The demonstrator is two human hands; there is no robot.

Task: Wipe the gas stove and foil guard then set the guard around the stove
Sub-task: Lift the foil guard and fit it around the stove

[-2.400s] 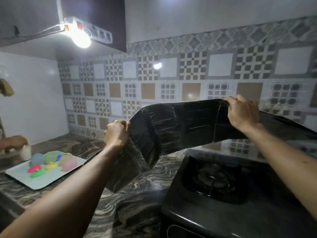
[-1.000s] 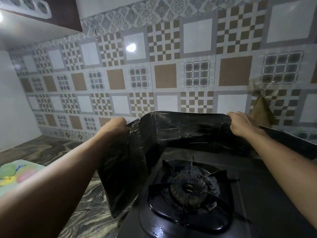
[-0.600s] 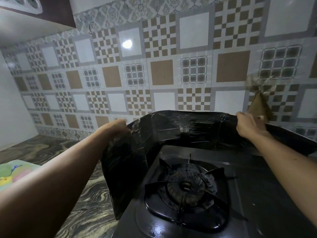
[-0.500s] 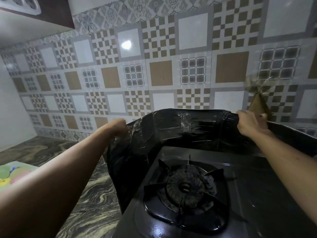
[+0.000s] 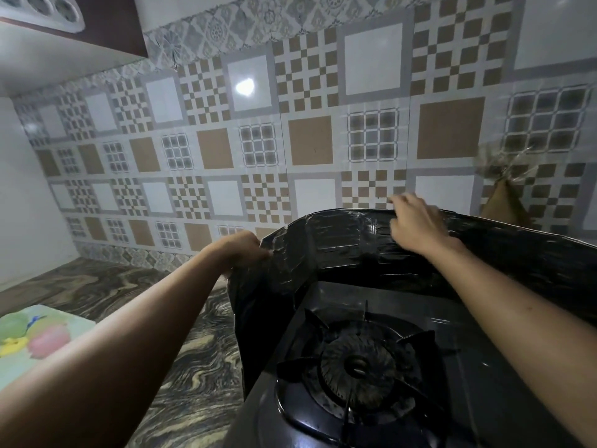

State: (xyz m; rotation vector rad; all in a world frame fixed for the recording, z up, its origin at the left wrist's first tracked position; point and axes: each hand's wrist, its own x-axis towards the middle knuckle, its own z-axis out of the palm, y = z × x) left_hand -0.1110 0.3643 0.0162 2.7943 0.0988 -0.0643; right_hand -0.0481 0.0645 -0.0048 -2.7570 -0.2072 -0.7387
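Observation:
The black gas stove (image 5: 478, 383) fills the lower right, with its burner (image 5: 358, 367) near the middle. The dark, shiny foil guard (image 5: 339, 240) stands bent around the stove, one panel along the back and one down the left side. My left hand (image 5: 242, 250) pinches the top edge at the guard's left fold. My right hand (image 5: 416, 224) lies over the top edge of the back panel with fingers bent over it; it is blurred. The guard's right end runs behind my right forearm.
The stove sits on a marble-patterned counter (image 5: 187, 367). A pale mat with coloured fruit shapes (image 5: 32, 337) lies at the left edge. The tiled wall (image 5: 310, 140) is close behind the guard. A brown wrapped bundle (image 5: 504, 202) hangs at the right. A cabinet (image 5: 106, 24) overhangs top left.
The guard has come down from in front of the wall to stand around the stove's back and left side. My right hand has slid left along the top edge. My left hand keeps its hold.

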